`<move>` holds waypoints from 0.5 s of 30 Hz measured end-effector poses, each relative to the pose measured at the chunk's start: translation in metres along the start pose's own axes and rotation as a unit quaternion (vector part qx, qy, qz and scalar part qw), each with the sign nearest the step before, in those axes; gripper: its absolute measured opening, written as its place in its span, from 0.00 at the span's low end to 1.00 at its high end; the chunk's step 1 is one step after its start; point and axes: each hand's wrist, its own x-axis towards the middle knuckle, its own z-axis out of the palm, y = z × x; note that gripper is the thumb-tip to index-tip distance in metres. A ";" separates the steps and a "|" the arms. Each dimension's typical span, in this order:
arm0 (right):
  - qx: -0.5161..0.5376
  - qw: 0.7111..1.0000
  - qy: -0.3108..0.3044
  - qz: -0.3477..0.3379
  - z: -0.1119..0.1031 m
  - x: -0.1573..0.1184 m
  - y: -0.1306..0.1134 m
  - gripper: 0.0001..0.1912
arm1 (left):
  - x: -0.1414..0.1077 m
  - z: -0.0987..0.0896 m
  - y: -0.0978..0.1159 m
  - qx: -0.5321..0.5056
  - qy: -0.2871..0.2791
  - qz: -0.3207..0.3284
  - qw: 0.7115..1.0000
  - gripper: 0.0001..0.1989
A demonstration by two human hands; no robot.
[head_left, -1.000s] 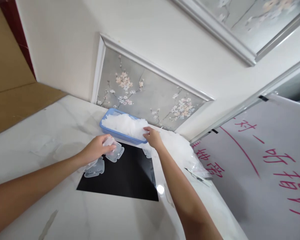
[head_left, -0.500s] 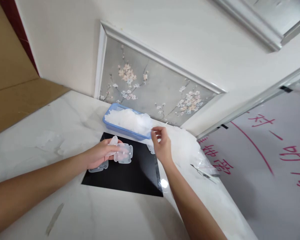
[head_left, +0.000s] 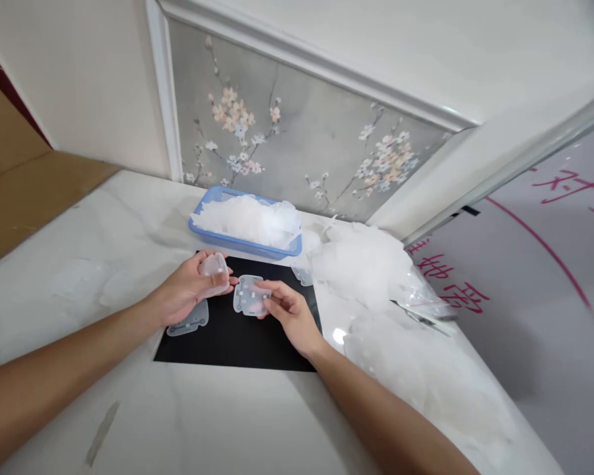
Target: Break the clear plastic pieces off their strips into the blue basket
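My left hand (head_left: 195, 284) is closed round a small translucent piece (head_left: 214, 269) above the black mat (head_left: 237, 340). Between the thumb and fingers of my right hand (head_left: 290, 310) is the right edge of another flat translucent piece (head_left: 250, 295), squarish with small holes. A similar piece (head_left: 191, 319) lies on the mat's left side, partly under my left wrist. One more (head_left: 303, 275) rests at the mat's upper right corner. Behind the mat stands a blue basket (head_left: 247, 247) heaped with white translucent pieces (head_left: 250, 220).
A large pile of white translucent pieces (head_left: 363, 264) lies right of the basket, with more pieces (head_left: 426, 376) nearer. A dark, thin tool (head_left: 420, 316) lies beside clear plastic. Behind are a flowered wall panel (head_left: 297, 132) and, at right, a whiteboard (head_left: 539, 297) with red writing.
My right hand has moved from the basket's corner down to the left and taken hold of the flat piece that was at my left hand. My left hand keeps another piece. The view has shifted.
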 end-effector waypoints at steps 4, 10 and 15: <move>-0.005 0.999 0.043 0.001 -0.002 0.001 -0.001 0.12 | 0.001 0.001 0.001 -0.016 -0.018 -0.033 0.999 0.31; -0.027 0.995 0.099 0.007 -0.004 -0.001 -0.001 0.18 | 0.001 0.004 0.006 -0.043 -0.041 -0.070 0.996 0.23; -0.011 0.995 0.102 0.008 -0.005 -0.002 0.002 0.25 | -0.001 0.003 0.007 -0.009 -0.059 -0.050 0.997 0.18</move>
